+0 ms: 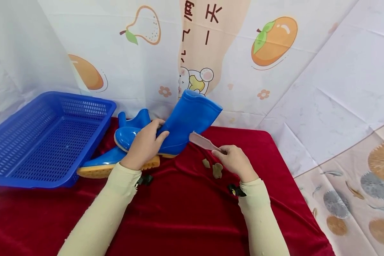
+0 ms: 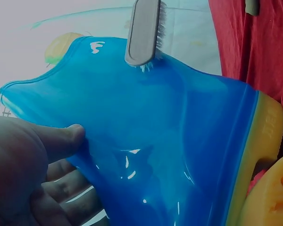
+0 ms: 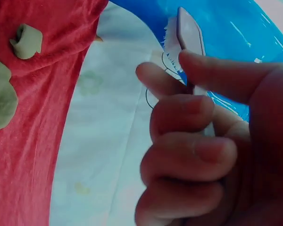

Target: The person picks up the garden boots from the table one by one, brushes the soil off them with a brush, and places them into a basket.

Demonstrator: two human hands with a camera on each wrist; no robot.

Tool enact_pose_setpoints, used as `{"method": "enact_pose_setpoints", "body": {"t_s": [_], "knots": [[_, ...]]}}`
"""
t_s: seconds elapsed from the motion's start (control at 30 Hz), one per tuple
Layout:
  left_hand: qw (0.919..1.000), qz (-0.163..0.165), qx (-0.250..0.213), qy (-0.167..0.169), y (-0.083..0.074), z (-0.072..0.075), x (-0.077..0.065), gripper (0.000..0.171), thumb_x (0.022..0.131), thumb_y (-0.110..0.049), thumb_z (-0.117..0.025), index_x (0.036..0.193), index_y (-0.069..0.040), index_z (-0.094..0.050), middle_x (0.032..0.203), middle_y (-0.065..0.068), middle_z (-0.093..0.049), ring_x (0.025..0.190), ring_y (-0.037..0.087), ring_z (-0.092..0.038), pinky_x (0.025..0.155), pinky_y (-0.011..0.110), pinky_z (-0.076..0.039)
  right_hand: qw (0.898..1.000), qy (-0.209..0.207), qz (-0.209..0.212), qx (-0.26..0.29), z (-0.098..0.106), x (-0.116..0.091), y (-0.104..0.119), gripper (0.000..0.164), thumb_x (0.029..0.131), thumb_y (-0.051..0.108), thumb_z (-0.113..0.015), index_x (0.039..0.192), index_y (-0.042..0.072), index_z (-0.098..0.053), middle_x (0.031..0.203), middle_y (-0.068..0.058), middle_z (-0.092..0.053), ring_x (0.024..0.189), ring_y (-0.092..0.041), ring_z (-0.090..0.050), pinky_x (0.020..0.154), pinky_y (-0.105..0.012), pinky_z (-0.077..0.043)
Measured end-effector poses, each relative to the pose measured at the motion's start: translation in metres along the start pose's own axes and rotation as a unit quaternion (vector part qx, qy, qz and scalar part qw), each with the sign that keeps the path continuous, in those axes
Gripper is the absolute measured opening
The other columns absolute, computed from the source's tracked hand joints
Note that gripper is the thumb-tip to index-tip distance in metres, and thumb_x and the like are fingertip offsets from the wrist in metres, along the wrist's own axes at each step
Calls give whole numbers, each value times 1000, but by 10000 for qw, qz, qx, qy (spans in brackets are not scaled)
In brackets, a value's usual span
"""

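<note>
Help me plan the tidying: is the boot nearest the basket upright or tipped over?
Tipped over: in the head view, the boot lies with its yellow sole facing outward, not flat on the red cloth.

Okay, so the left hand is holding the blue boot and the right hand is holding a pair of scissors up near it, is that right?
Not quite: what the right hand holds near the blue boot is a brush, not scissors. The left wrist view shows its bristles.
</note>
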State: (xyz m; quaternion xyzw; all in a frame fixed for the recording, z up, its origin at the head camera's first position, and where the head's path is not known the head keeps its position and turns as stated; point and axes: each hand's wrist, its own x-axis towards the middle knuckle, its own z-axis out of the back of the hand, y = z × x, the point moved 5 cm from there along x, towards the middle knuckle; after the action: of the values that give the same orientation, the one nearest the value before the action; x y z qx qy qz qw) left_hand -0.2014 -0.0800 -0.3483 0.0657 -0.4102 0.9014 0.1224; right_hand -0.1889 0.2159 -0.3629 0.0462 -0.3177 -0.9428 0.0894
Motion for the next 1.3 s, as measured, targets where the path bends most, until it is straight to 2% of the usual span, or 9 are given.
{"method": "enact_pose_setpoints", "body": {"t_s": [0.17, 0.3, 0.43, 0.57, 0.7, 0.77, 0.9, 1.17, 1.3], "knots": [[9999, 71, 8, 75, 4, -1, -1, 49, 108, -30, -55, 149, -4, -45, 148, 18, -55, 133, 37, -56, 109, 57, -47, 9965, -342, 700, 312, 2, -3, 10, 44, 97, 41, -72, 66, 15, -55, 55, 7, -36, 52, -12, -33, 51, -28, -33], [9998, -4, 93, 152, 4, -3, -2, 50, 108, -30, -56, 149, -5, -46, 148, 17, -55, 133, 36, -56, 110, 57, -47, 9785, -1046, 1681, 572, 8, -6, 22, 43, 96, 34, -75, 66, 17, -49, 56, 6, -35, 50, -12, -34, 48, -28, -31], [9997, -108, 173, 158, 2, -3, -1, 49, 107, -30, -59, 148, -7, -48, 147, 15, -57, 133, 35, -56, 110, 56, -47, 9433, -1991, 2565, 688, 14, -9, 28, 48, 99, 35, -71, 66, 16, -43, 56, 5, -34, 50, -10, -31, 47, -27, -26], [9994, -138, 211, 223, 0, -3, 0, 50, 106, -31, -59, 149, -8, -48, 147, 13, -57, 134, 34, -56, 110, 56, -47, 8921, -3116, 3137, 931, 19, -12, 28, 52, 103, 46, -62, 69, 8, -51, 55, 5, -35, 49, -5, -29, 45, -23, -22], [9992, -191, 221, 272, -2, -2, 2, 54, 107, -32, -58, 153, -8, -45, 152, 13, -53, 138, 35, -53, 112, 57, -44, 8427, -4011, 3296, 1423, 24, -15, 24, 49, 106, 40, -58, 82, -2, -62, 57, -2, -40, 50, -5, -31, 47, -20, -23], [9990, -220, 269, 287, -3, -2, 2, 55, 107, -33, -57, 155, -9, -44, 154, 13, -51, 140, 35, -50, 114, 57, -42, 8318, -4313, 3137, 1541, 26, -15, 22, 44, 107, 35, -57, 88, -5, -63, 60, -5, -41, 53, -6, -33, 50, -20, -25], [9985, -211, 391, 308, -5, 0, 3, 56, 108, -33, -55, 156, -6, -44, 155, 14, -50, 141, 36, -49, 115, 57, -41, 8300, -4510, 2838, 1647, 29, -12, 18, 30, 108, 20, -56, 96, -8, -60, 66, -9, -42, 58, -6, -34, 55, -20, -27], [9986, -190, 397, 298, -4, 1, 2, 54, 107, -31, -57, 153, -4, -46, 152, 16, -52, 138, 39, -52, 113, 59, -42, 8562, -3843, 3119, 1483, 19, -6, 20, 12, 98, 8, -67, 92, -1, -63, 58, -2, -46, 50, -5, -35, 47, -19, -28], [9987, -175, 383, 296, -4, 1, 2, 53, 107, -31, -57, 152, -4, -47, 151, 16, -53, 137, 39, -52, 113, 59, -43, 8607, -3775, 3100, 1435, 17, -6, 21, 12, 94, 5, -71, 88, -1, -62, 54, 0, -46, 48, -5, -36, 45, -18, -29]]}}
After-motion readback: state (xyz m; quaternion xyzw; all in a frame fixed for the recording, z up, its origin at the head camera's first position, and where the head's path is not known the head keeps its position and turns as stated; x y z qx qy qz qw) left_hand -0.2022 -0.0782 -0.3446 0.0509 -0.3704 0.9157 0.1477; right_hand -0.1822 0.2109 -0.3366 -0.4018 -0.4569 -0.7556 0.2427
